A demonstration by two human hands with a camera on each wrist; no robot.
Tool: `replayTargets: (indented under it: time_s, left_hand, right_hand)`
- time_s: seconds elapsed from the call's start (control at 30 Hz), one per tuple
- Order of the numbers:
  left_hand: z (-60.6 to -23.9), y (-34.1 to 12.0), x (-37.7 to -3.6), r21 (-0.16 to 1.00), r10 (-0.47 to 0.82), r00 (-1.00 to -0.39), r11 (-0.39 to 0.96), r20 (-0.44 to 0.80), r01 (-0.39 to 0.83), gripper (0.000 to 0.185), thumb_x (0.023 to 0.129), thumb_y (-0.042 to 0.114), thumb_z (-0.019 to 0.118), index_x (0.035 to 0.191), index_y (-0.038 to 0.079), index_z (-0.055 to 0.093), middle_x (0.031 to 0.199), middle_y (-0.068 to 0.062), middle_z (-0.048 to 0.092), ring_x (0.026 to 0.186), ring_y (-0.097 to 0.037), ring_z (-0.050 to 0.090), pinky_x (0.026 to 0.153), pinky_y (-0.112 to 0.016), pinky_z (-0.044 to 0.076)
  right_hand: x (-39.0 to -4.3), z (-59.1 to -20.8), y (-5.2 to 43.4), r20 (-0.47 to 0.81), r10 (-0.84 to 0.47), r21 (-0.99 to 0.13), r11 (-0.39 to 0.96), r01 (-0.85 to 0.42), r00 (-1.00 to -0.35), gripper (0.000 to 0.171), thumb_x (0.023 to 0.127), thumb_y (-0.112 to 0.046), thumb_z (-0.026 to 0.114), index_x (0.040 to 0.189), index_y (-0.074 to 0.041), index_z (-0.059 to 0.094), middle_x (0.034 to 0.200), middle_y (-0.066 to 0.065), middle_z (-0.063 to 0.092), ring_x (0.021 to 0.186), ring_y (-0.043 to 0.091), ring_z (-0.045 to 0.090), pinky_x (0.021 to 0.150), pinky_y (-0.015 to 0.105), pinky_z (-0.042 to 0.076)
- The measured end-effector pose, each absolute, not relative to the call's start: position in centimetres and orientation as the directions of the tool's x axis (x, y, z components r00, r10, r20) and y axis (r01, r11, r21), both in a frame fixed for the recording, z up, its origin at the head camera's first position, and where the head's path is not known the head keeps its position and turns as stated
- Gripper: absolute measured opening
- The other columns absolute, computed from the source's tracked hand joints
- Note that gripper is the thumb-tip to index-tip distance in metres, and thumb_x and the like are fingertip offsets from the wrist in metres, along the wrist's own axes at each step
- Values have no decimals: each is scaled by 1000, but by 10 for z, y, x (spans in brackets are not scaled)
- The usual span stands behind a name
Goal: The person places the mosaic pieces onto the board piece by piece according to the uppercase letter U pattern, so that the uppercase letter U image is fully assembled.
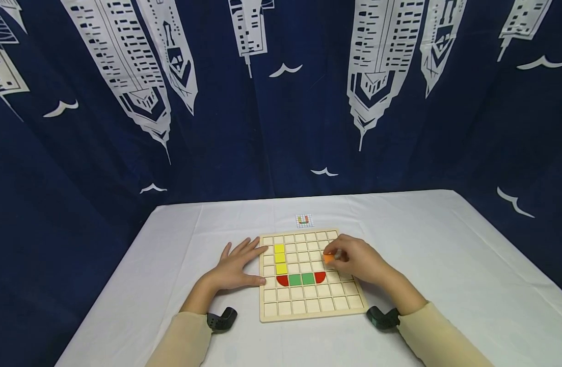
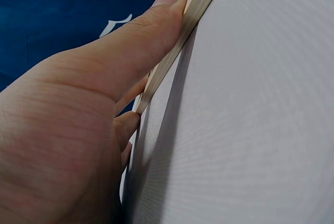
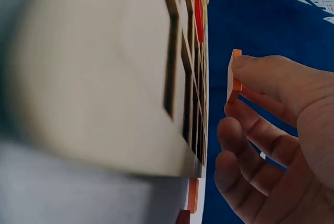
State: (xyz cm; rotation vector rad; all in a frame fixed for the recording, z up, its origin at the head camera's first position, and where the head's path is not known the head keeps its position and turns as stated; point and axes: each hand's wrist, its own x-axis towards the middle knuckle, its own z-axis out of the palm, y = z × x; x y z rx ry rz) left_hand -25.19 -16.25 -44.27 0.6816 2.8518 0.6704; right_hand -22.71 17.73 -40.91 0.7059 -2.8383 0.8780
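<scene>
A wooden grid board (image 1: pixel 315 317) lies on the white cloth. My right hand (image 1: pixel 359 259) pinches an orange tile (image 1: pixel 328 259) between thumb and fingers over the right part of the board; the right wrist view shows the orange tile (image 3: pixel 235 78) held clear of the grid. Fingers spread, my left hand (image 1: pixel 230 270) rests along the board's left edge, and its thumb (image 2: pixel 169 12) touches the rim. On the grid, yellow squares (image 1: pixel 279 258) form a column at left. Below them runs a row: a red rounded piece (image 1: pixel 283 280), two green squares (image 1: pixel 301 279), another red rounded piece (image 1: pixel 320 277).
A small pattern card (image 1: pixel 304 220) with a coloured U shape lies behind the board. Beside the board, the right wrist view shows another orange piece (image 3: pixel 193 195) and a red piece (image 3: pixel 182 217). A dark blue printed curtain (image 1: pixel 262 127) hangs behind the table.
</scene>
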Motion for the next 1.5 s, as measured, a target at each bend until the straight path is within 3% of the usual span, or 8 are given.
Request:
replayTargets:
  time_s: [0.33, 0.63, 0.9, 1.1, 1.33, 1.5]
  left_hand:
    - [-443, -163, -252, 454, 448, -893, 802, -26, 389, 89, 70, 62, 74, 146, 35, 38, 162, 7, 18, 152, -23, 8, 119, -59, -10]
    - [-443, -163, -252, 458, 457, -889, 796, -28, 395, 88, 70, 61, 73, 147, 36, 37, 162, 8, 17, 152, -22, 7, 119, -58, -10]
    - [-443, -163, -253, 457, 452, -892, 798, -25, 392, 88, 70, 62, 73, 146, 36, 38, 162, 7, 18, 152, -23, 7, 119, -58, -10]
    - [-444, -163, -253, 460, 452, -892, 796, -21, 393, 88, 70, 61, 74, 146, 36, 38, 162, 7, 18, 152, -23, 8, 119, -59, -9]
    - [-443, -163, -252, 462, 455, -890, 795, -26, 393, 88, 70, 61, 74, 147, 36, 38, 162, 8, 18, 152, -22, 7, 119, -58, -10]
    - [-443, -162, -252, 461, 448, -894, 799, -27, 387, 88, 70, 60, 74, 146, 36, 38, 162, 7, 18, 152, -22, 7, 119, -58, -10]
  right_hand:
    - [-227, -417, 171, 223, -467, -497, 700, -512, -856, 22, 80, -12, 73, 101, -19, 70, 90, -5, 60, 72, 5, 50, 64, 17, 43]
    - [-226, -422, 163, 241, -449, -468, 723, -508, -861, 21, 78, -14, 73, 97, -22, 69, 88, -7, 59, 69, 3, 46, 61, 17, 39]
    - [-223, -423, 160, 244, -436, -472, 727, -499, -866, 16, 80, -15, 73, 93, -23, 68, 90, -8, 60, 69, 2, 45, 63, 19, 38]
    - [-225, -425, 161, 260, -425, -484, 719, -498, -867, 16, 81, -14, 73, 91, -25, 72, 90, -10, 61, 71, 2, 47, 72, 24, 38]
    - [-226, -425, 161, 269, -446, -476, 709, -520, -854, 14, 82, -16, 74, 94, -23, 74, 86, -13, 62, 71, 2, 48, 68, 21, 39]
    - [-226, -425, 161, 248, -444, -484, 714, -507, -861, 14, 83, -17, 73, 96, -23, 74, 90, -12, 64, 74, 2, 50, 73, 23, 39]
